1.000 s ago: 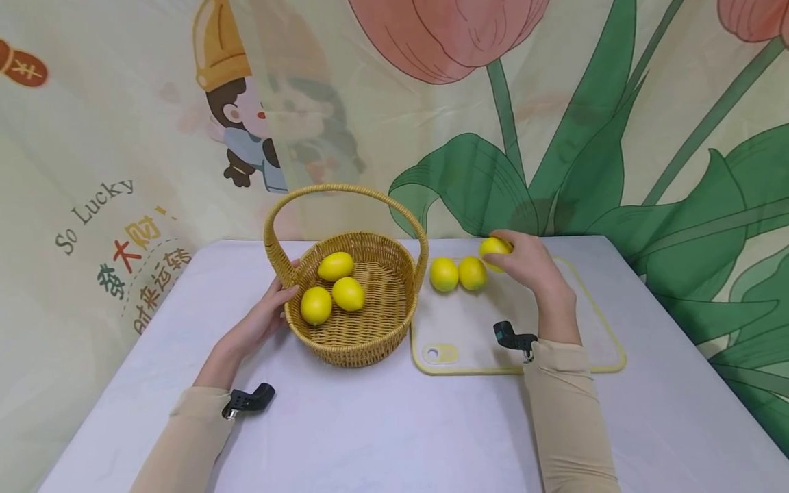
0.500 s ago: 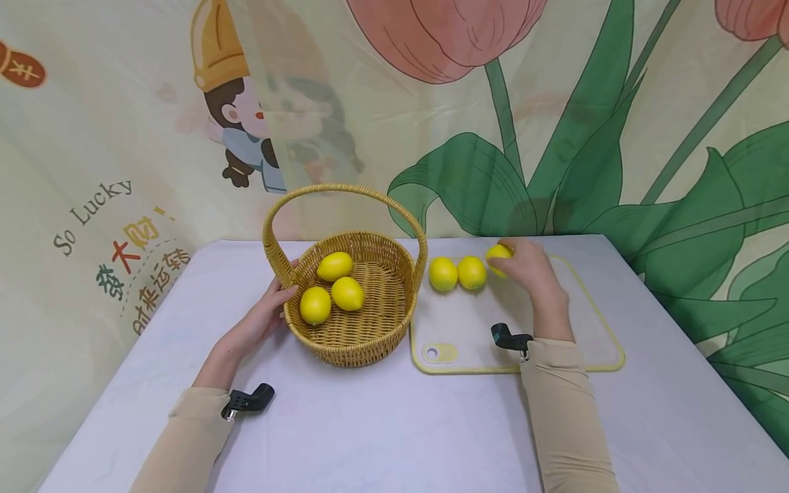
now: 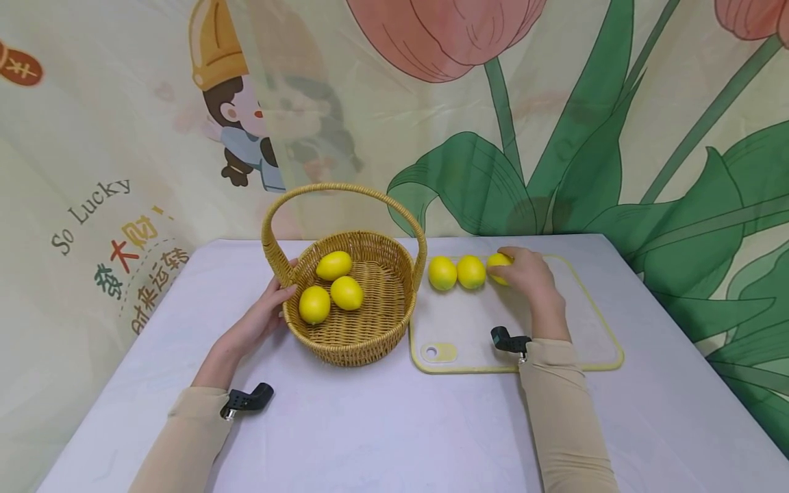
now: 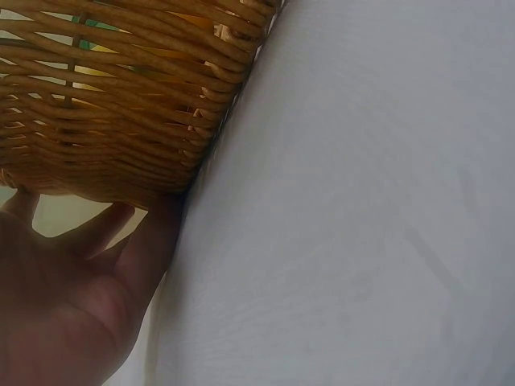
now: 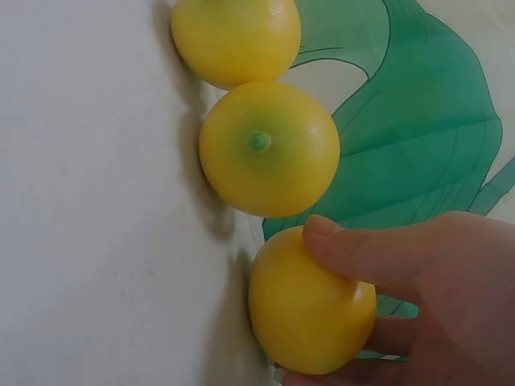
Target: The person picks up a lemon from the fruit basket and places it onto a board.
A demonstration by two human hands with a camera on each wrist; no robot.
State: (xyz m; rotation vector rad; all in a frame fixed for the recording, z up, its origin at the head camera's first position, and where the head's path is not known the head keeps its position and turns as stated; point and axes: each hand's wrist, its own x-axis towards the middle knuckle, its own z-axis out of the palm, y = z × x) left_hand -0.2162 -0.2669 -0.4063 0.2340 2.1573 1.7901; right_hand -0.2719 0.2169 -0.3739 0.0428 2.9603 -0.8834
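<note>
My right hand [image 3: 527,274] holds a yellow lemon [image 5: 310,301] low at the back of the white cutting board [image 3: 468,329], thumb on its near side. Two more lemons lie to its left in a row, the middle lemon [image 3: 471,272] and the leftmost lemon [image 3: 442,273]. My left hand [image 3: 261,318] rests against the left side of the wicker basket [image 3: 364,352], its spread fingers and thumb touching the woven wall near the handle's base. Inside the basket lie three lemons [image 3: 347,293]. In the left wrist view the fingertips are partly hidden at the basket's underside.
A white cloth covers the table [image 3: 370,431]. The basket's tall arched handle [image 3: 342,187] stands up over it. Behind the table hangs a printed backdrop [image 3: 370,103] with tulips and cartoon figures. The board has a yellow rim and a hanging hole at its front left corner.
My right hand has lowered the lemon and shifted it slightly right, bringing it down in line with the other two on the board. The left hand and the basket stay put.
</note>
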